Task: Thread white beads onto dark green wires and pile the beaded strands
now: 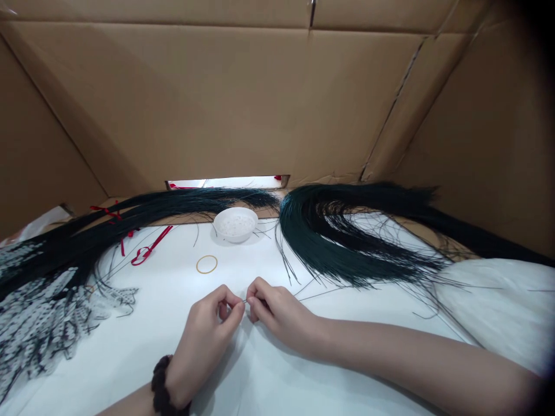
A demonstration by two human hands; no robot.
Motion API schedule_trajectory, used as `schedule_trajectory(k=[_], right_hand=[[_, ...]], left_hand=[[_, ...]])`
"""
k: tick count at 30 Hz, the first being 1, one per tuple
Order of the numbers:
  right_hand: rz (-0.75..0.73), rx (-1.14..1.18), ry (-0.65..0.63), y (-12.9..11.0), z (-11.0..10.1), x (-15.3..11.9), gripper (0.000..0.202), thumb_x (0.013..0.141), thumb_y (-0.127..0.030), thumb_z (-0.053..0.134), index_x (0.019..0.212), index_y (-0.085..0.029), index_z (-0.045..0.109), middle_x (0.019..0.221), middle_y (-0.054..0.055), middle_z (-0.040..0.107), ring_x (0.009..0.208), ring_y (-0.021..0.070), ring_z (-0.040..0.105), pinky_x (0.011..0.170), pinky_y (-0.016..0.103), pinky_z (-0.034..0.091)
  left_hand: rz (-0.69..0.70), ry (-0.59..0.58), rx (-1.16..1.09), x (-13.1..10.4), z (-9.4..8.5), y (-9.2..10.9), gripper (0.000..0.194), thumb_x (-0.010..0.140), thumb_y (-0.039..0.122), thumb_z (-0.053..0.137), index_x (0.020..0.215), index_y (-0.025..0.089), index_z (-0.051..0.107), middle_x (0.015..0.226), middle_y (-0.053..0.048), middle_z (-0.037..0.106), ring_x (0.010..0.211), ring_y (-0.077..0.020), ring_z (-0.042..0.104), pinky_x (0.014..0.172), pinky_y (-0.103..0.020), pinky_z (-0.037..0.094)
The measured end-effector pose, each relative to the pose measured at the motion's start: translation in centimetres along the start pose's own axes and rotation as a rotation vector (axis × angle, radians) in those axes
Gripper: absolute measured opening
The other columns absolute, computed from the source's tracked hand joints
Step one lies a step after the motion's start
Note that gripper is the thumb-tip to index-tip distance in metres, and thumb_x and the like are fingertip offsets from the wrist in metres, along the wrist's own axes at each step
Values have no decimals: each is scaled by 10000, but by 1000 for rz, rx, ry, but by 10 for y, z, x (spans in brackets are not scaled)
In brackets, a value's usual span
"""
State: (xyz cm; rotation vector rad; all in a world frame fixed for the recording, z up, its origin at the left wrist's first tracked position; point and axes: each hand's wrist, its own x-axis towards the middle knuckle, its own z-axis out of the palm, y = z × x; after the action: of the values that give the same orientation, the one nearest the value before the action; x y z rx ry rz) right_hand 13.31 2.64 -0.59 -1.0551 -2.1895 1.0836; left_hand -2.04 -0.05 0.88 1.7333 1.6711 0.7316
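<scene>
My left hand (212,332), with a dark band at the wrist, pinches a thin dark strand (245,301) between thumb and fingertip. Close beside it, my right hand (277,312) is closed in a pinch on the same strand, which trails away to the right. The fingertips almost touch over the white surface (173,335). Beyond them stands a white dish (235,225) with small pale pieces in it. A thick dark green bundle of strands (321,242) curves behind my right hand. Any small part between the fingertips is too tiny to make out.
A yellow ring (207,264) and red ribbon (151,247) lie left of centre. Dark strands with white pieces (47,318) spread at the left. A translucent white bag (498,306) sits at the right. Cardboard walls (217,104) enclose the back and sides.
</scene>
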Motion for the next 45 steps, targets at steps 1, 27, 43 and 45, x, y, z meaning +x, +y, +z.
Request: schedule_trajectory(k=[1,27,43,45], right_hand=[[0,6,-4,0,0,0,89,855,-207,294,809,-195,369,687,-4,550,599,105,485,552,213,358],[-145,-147,168,7,1,3,126,811,-147,387,756,-158,500,693,19,566,604,106,503,561,204,374],[-321,-180,136,5,2,5,164,785,-144,409,790,-159,572,692,27,595,602,109,515,576,190,400],[-334,-178,135,5,3,5,163,780,-139,415,792,-155,576,684,27,592,592,106,510,575,187,398]], left_hand=[[-3,-1,-3,0,0,0,187,754,327,452,651,187,521,608,22,528,564,-128,428,547,-230,335],[328,-83,350,24,-26,21,121,760,260,418,812,197,508,734,-13,556,673,-160,515,609,-260,384],[253,-257,594,185,-36,20,160,797,276,514,791,127,572,806,-22,596,715,-125,556,680,-311,454],[226,-268,583,185,-36,20,177,810,285,497,796,126,571,820,-23,593,731,-128,558,683,-312,461]])
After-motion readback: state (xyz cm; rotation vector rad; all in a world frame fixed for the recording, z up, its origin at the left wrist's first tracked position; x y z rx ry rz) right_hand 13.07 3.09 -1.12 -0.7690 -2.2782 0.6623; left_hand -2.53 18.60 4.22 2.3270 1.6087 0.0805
